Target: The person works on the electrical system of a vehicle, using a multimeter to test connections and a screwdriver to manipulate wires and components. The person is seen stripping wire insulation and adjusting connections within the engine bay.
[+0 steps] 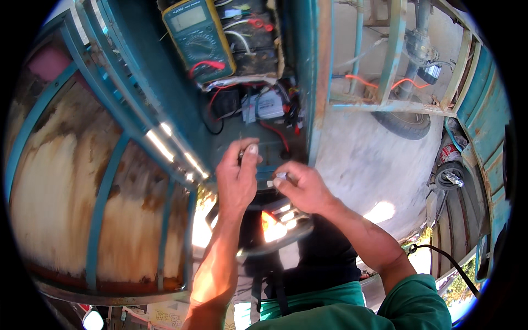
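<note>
Over the near end of a teal metal box (256,147), both my hands are closed in pinches, a short gap apart. My left hand (237,179) has thumb and forefinger pressed together on something small and dark, mostly hidden by the fingers. Between the thumb and fingers of my right hand (305,190) sits a small whitish piece (282,176), too little to name. Beyond the hands, a yellow-rimmed multimeter (199,41) lies on black batteries (258,41) with a red clip across its lower part. A white-labelled unit (264,105) rests among loose wires.
A red cable (275,135) runs along the box floor. Left stands a teal frame with stained wooden panels (55,192). On the right are a barred metal frame (393,55), an orange wire (410,82), a tyre (404,124) and concrete ground (352,159).
</note>
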The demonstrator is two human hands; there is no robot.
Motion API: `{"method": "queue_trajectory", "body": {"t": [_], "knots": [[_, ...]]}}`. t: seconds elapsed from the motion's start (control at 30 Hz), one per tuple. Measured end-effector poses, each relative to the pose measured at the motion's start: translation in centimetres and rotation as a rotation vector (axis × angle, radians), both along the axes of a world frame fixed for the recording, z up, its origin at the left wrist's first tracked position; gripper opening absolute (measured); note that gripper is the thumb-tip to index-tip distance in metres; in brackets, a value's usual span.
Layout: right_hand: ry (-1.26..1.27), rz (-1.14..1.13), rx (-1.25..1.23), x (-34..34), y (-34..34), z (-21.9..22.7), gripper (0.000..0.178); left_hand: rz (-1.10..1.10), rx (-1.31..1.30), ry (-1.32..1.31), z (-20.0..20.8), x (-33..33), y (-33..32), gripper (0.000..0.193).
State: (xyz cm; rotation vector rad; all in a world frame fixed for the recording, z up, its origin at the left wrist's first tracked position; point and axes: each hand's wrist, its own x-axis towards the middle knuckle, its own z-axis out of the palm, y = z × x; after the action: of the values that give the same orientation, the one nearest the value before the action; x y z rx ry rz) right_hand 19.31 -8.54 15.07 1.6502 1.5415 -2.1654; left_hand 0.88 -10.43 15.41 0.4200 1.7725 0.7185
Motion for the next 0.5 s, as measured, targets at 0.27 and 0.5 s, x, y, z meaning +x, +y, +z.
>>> {"method": "queue_trajectory", "body": {"t": [0.27, 0.5], "knots": [[-0.026, -0.205, 0.324, -0.5, 7.7, 1.0, 0.02, -0.084, -0.139, 0.266, 7.3, 0.8, -12.1, 0.022], [0.026, 0.05, 0.818, -1.1, 11.0, 3.3, 0.019, -0.132, -0.14, 0.459, 8.0, 2.3, -19.5, 0.02]]}}
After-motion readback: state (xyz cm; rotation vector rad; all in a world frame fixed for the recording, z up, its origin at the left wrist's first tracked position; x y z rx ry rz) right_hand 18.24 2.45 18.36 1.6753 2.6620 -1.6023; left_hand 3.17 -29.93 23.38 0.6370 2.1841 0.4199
